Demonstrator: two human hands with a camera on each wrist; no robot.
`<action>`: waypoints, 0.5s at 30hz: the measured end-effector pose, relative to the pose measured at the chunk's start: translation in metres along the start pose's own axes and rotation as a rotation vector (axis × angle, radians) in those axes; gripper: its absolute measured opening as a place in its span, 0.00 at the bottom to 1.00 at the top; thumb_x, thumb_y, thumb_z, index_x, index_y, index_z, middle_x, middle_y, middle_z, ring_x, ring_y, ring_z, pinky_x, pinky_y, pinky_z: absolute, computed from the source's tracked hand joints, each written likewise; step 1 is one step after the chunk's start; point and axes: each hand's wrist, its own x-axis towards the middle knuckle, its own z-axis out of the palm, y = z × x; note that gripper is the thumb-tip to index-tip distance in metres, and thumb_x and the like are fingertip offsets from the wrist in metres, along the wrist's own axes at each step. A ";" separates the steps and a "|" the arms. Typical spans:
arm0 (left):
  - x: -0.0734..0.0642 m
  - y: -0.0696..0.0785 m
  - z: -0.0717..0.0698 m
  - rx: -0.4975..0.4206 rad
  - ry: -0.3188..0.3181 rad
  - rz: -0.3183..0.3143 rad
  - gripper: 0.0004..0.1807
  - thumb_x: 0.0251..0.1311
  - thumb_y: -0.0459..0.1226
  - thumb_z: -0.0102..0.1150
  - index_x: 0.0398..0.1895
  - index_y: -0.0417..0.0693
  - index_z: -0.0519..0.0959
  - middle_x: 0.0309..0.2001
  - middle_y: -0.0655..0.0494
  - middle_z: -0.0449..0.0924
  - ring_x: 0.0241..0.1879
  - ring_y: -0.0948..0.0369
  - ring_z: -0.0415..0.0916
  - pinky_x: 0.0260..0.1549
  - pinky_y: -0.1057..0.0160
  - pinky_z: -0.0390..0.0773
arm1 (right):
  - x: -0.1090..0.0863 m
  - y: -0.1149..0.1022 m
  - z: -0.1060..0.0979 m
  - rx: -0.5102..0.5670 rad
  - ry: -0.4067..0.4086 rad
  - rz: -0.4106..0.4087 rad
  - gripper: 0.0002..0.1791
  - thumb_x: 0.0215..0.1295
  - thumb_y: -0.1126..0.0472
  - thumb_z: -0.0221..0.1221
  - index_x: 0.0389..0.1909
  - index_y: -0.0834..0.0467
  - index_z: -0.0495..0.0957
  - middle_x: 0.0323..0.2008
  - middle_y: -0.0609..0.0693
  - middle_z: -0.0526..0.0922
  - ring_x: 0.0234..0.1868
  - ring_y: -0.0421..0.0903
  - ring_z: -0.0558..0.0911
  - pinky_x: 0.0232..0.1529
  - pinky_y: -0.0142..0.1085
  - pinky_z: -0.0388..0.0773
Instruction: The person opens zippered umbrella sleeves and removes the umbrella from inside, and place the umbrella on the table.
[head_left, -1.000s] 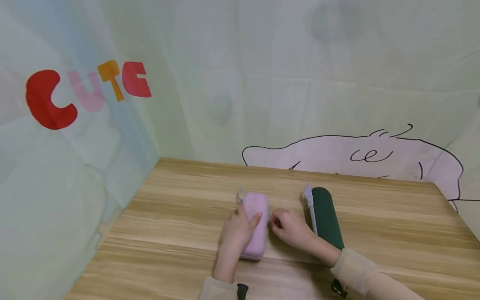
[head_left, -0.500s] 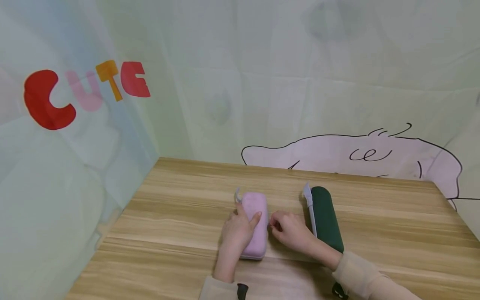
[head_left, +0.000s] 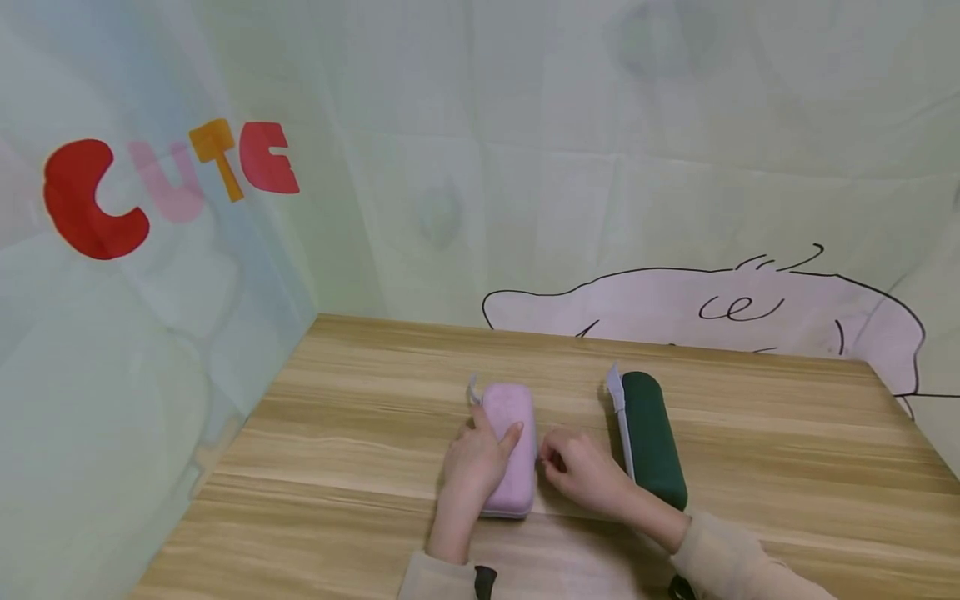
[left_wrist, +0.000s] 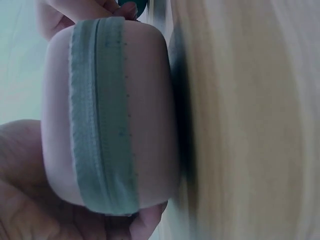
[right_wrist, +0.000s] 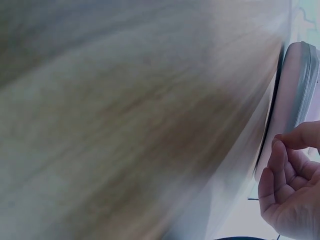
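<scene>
A pink zippered case (head_left: 510, 404) with rounded corners lies on the wooden table. My left hand (head_left: 474, 462) grips it from the left, thumb over its top and fingers down its side. A grey zipper band (left_wrist: 102, 115) runs round its near end in the left wrist view. My right hand (head_left: 588, 475) is at the case's right side, thumb and forefinger pinched together at the zipper's height. The pinched fingertips (right_wrist: 278, 141) show against the case in the right wrist view. They appear to hold the zipper pull, which is itself hidden.
A dark green case (head_left: 654, 433) with a grey edge and fabric tab (head_left: 616, 387) lies to the right, just beyond my right forearm. The wooden table (head_left: 360, 467) reaches back to a printed cloth wall (head_left: 420, 208). Another cloth wall stands on the left.
My right hand has slid slightly toward me along the case's right side, still pinched. The left hand keeps its grip, and the case stays in place.
</scene>
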 end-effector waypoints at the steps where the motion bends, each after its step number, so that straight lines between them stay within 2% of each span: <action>1: 0.000 0.000 0.000 0.000 0.002 0.000 0.38 0.64 0.55 0.53 0.60 0.29 0.61 0.45 0.25 0.76 0.42 0.34 0.78 0.40 0.42 0.76 | -0.001 0.000 0.000 0.002 -0.003 0.005 0.07 0.53 0.70 0.61 0.25 0.55 0.76 0.24 0.41 0.75 0.25 0.32 0.70 0.26 0.24 0.69; 6: 0.000 0.000 0.001 0.007 0.013 -0.002 0.40 0.64 0.55 0.53 0.61 0.28 0.60 0.43 0.25 0.76 0.41 0.35 0.78 0.39 0.42 0.76 | -0.004 0.000 0.000 0.005 -0.018 0.028 0.06 0.54 0.69 0.61 0.25 0.55 0.76 0.24 0.41 0.75 0.25 0.32 0.69 0.26 0.24 0.69; 15: -0.001 0.001 0.000 -0.007 -0.003 -0.015 0.42 0.64 0.56 0.53 0.65 0.28 0.58 0.45 0.25 0.76 0.43 0.35 0.78 0.39 0.42 0.76 | -0.008 0.002 0.003 0.018 0.005 -0.012 0.09 0.52 0.70 0.61 0.24 0.54 0.75 0.22 0.41 0.74 0.24 0.30 0.68 0.25 0.23 0.68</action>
